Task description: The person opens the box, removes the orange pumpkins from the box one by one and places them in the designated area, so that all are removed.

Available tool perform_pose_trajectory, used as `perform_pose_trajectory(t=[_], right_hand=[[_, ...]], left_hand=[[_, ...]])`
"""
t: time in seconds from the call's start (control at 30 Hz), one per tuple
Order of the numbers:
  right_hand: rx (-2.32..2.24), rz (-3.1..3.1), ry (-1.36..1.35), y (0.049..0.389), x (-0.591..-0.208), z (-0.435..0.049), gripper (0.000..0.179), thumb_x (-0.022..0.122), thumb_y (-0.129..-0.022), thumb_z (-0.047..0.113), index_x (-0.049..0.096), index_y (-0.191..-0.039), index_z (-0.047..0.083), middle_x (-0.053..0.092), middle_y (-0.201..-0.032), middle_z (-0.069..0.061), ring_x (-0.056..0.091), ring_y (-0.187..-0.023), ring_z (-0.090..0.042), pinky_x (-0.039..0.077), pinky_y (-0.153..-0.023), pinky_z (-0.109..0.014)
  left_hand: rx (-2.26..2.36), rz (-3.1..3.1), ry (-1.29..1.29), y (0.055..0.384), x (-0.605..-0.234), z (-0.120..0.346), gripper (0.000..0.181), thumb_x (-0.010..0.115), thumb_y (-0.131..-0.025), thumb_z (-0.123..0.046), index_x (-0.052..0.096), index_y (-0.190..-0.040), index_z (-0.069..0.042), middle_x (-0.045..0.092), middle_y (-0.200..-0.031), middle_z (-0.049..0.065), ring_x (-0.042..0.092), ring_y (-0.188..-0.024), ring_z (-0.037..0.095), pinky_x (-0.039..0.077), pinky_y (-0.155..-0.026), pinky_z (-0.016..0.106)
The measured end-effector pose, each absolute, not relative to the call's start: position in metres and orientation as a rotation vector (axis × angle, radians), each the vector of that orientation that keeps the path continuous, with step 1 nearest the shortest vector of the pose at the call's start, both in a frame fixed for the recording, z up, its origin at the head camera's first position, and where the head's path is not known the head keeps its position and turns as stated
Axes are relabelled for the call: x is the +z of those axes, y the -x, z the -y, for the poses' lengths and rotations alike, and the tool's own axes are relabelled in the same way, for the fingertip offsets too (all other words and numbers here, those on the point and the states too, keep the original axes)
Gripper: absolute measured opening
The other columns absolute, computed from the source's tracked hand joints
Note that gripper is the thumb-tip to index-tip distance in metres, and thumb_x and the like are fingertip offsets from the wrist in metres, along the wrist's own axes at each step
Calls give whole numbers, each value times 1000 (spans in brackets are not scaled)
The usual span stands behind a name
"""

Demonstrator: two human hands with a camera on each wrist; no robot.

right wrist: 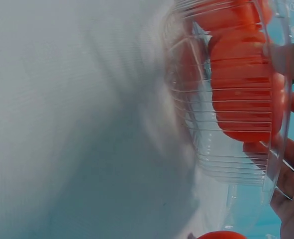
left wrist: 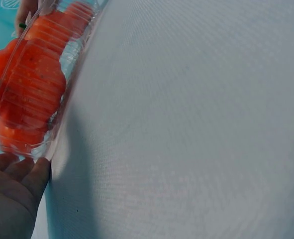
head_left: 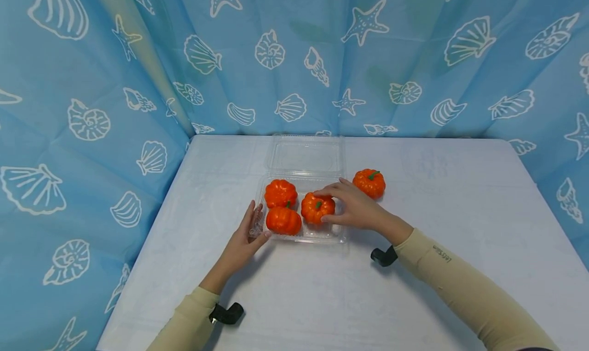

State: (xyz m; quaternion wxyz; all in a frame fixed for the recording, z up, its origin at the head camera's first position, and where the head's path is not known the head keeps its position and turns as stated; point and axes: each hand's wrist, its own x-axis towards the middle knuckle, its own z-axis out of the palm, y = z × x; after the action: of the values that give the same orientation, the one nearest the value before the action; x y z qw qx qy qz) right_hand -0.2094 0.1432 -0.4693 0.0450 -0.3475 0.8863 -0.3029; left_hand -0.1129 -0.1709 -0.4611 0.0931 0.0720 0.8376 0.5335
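Observation:
Three small orange toy pumpkins are inside a clear plastic clamshell container (head_left: 322,237): a back-left pumpkin (head_left: 280,193), a front-left pumpkin (head_left: 284,221) and a right-hand pumpkin (head_left: 317,209) with a green stem. My right hand (head_left: 352,204) grips the right-hand one between thumb and fingers; the right wrist view shows that pumpkin (right wrist: 241,89) through the ribbed wall. With fingers fairly straight, my left hand (head_left: 244,241) touches the container's left end, its thumb by the front rim. Fingertips (left wrist: 20,167) meet that end in the left wrist view.
The container's lid (head_left: 306,154) lies folded back towards the curtain (head_left: 294,59). A fourth orange pumpkin (head_left: 369,183) sits on the white tabletop (head_left: 437,197), just behind my right hand. Dark wrist-camera mounts (head_left: 384,256) jut from both sleeves over the table.

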Motion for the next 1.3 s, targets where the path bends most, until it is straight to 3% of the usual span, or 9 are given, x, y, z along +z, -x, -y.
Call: perform_pose_trajectory(t=[0.13,0.23,0.43,0.73,1.3], right_hand=[[-953,-2712,1012,208,-466,-146,60,84,-84,37,64,-139,21,63,-133,-3,53,-126,-26,42,-111,-53],[-959,-2712,952,207,-463,-150,62,84,-84,38,63,-140,23,59,-137,-4,50,-128,-26,50,-102,-50],[-988,-2715,854,205,-455,-159,64,83,-84,42,61,-142,26,55,-142,-6,46,-135,-30,48,-104,-57],[-1084,-2705,868,203,-446,-168,60,83,-87,34,60,-142,23,54,-142,-6,51,-128,-28,55,-97,-49],[-1131,-2781,787,202,-441,-203,59,83,-87,29,61,-140,22,56,-137,-7,53,-124,-29,53,-98,-52]], left_hand=[[1588,-2486,-216,113,-462,171,87,67,-99,-14,10,-163,-5,28,-165,16,25,-152,34,40,-110,57],[1593,-2485,-213,113,-462,170,87,67,-99,-14,10,-163,-5,28,-165,16,26,-152,34,40,-110,57],[1600,-2481,-209,112,-463,170,86,67,-98,-13,11,-163,-5,28,-165,16,27,-152,34,40,-110,57],[1585,-2491,-228,114,-464,171,87,67,-99,-15,10,-163,-4,28,-165,16,27,-151,35,42,-109,57],[1597,-2490,-215,115,-471,171,86,65,-99,-12,9,-164,-6,27,-166,15,25,-152,34,41,-110,56]])
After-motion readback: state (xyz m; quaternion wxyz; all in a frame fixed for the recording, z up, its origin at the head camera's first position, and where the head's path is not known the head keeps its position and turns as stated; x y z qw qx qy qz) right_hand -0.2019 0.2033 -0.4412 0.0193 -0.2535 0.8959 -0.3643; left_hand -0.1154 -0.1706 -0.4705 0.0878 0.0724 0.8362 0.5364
